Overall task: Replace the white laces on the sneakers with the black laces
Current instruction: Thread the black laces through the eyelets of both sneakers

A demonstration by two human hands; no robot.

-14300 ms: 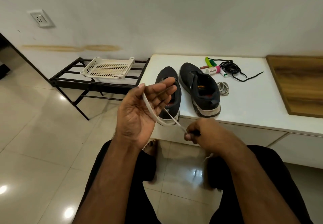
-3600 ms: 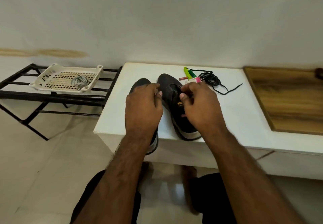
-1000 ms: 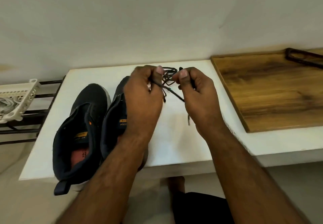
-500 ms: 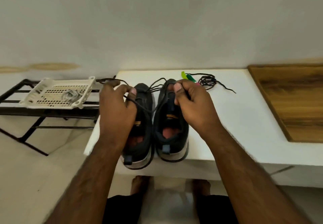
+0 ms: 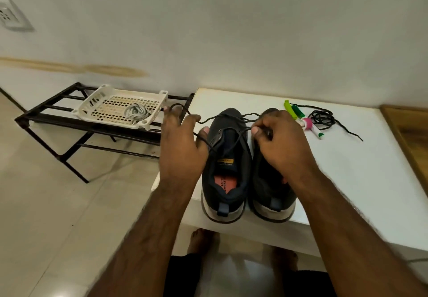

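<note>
At centre frame, the left hand (image 5: 183, 144) and right hand (image 5: 281, 144) each pinched part of one black lace (image 5: 228, 118) over the left sneaker (image 5: 228, 169) on the table (image 5: 347, 169), apparently starting lacing; next, its tips needed threading through the front eyelets.

Two dark sneakers (image 5: 249, 171) are set side by side on the white bench, heels overhanging its near edge. One black lace (image 5: 225, 120) is stretched across the left shoe; another (image 5: 323, 118) is coiled behind. White laces (image 5: 136, 112) are heaped in the tray.
</note>
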